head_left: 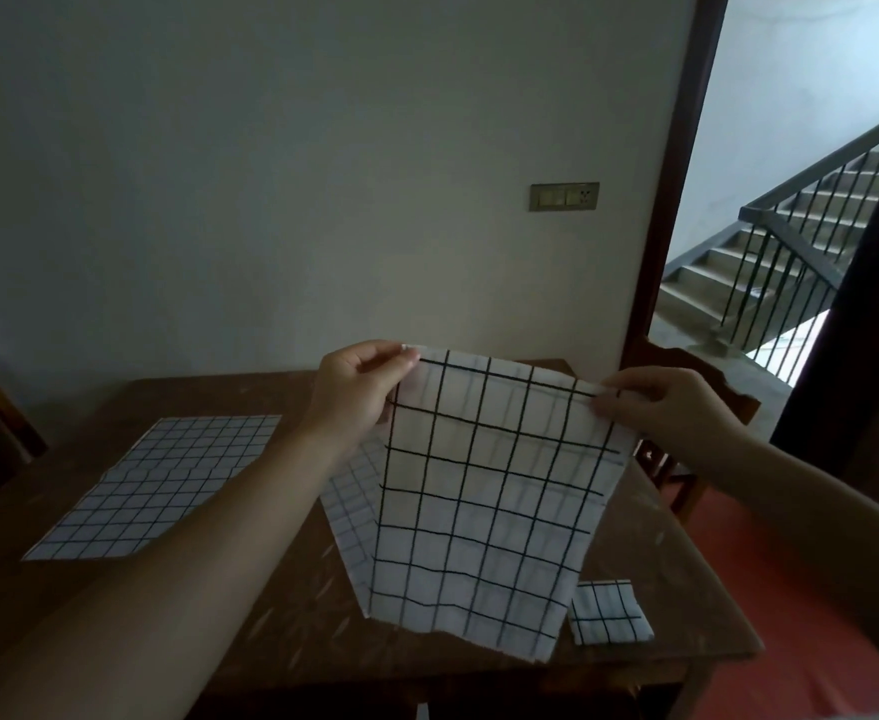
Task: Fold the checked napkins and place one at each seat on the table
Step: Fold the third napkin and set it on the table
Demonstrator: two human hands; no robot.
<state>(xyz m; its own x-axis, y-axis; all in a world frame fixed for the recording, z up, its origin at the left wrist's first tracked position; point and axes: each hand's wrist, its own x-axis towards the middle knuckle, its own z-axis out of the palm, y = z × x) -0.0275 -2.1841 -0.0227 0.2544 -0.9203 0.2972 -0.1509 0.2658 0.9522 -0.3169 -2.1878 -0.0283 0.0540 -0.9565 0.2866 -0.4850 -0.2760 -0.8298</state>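
Four checked napkins in view, two hands, one wooden table [281, 631]. Left hand [359, 389] pinches the top left corner of the held napkin [484, 491], thumb and fingers curled on the edge. Right hand [671, 402] pinches the top right corner the same way. The held napkin hangs spread between them, above the table, white with a bold black grid, lower edge down near the table's near side at 6 o'clock.

A second napkin [349, 506], finer grid, lies on the table behind the held one, showing at its 9 o'clock side; most of it is hidden. A third, the flat napkin [161, 485], lies unfolded on the table's left part, at 9 o'clock from the hands, well apart from the others. A fourth, the folded napkin [608, 613], small square, sits at 4 o'clock near the table's right near corner, just beside the held napkin's lower edge.

One wooden chair [697, 387] at 3 o'clock behind the right hand. One wall switch plate [564, 196] at 12 o'clock. Staircase with railing [811, 220] at 2 o'clock through the doorway.
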